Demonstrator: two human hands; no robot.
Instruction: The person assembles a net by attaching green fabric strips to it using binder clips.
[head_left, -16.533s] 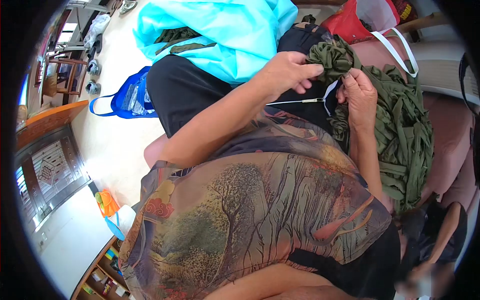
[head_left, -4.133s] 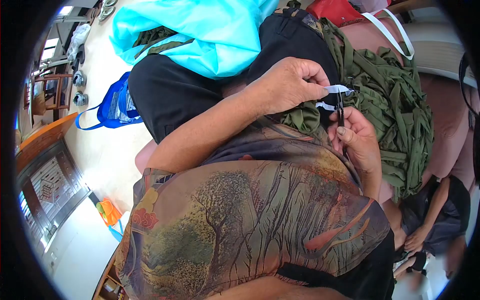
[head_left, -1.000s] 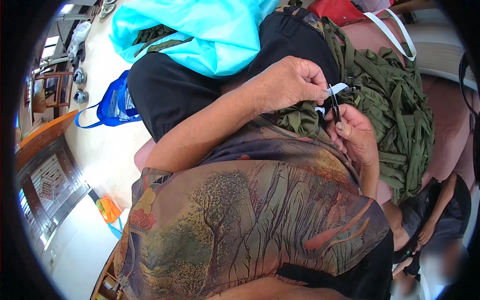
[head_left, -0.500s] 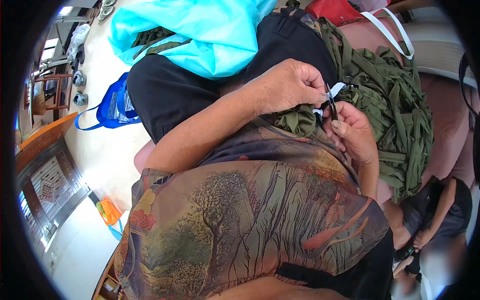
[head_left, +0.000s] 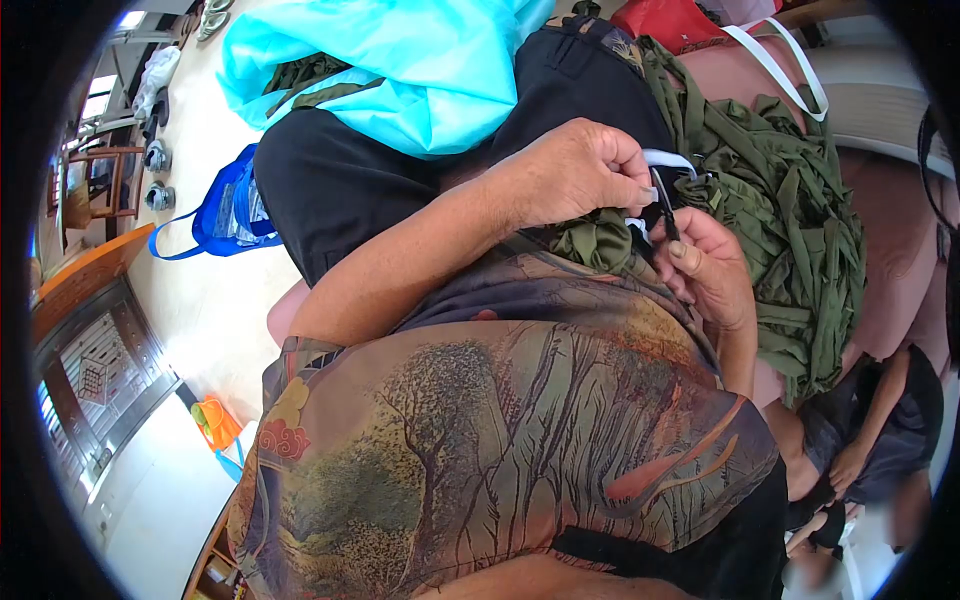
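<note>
My left hand (head_left: 585,175) is closed, its thumb and forefinger pinching the end of a narrow white strip (head_left: 672,158), which arches over toward the right. My right hand (head_left: 708,262) is closed around a small dark pair of thread snips (head_left: 665,205), blades pointing up beside my left fingertips. Between and below my hands lies bunched olive-green fabric (head_left: 595,243) on my lap. More white material shows near my right fingers, partly hidden by them. A large heap of olive-green fabric strips (head_left: 790,220) spreads to the right of my right hand.
A turquoise bag (head_left: 400,70) with some green fabric in it lies beyond my knees. A blue bag (head_left: 232,210) stands on the floor at left. A red bag (head_left: 665,22) with a white handle is at upper right. Another person's arm (head_left: 885,415) shows at lower right.
The white strip now bows up in an arch, further from the blades. My right hand and the snips have shifted slightly to the right. My left hand has hardly moved.
</note>
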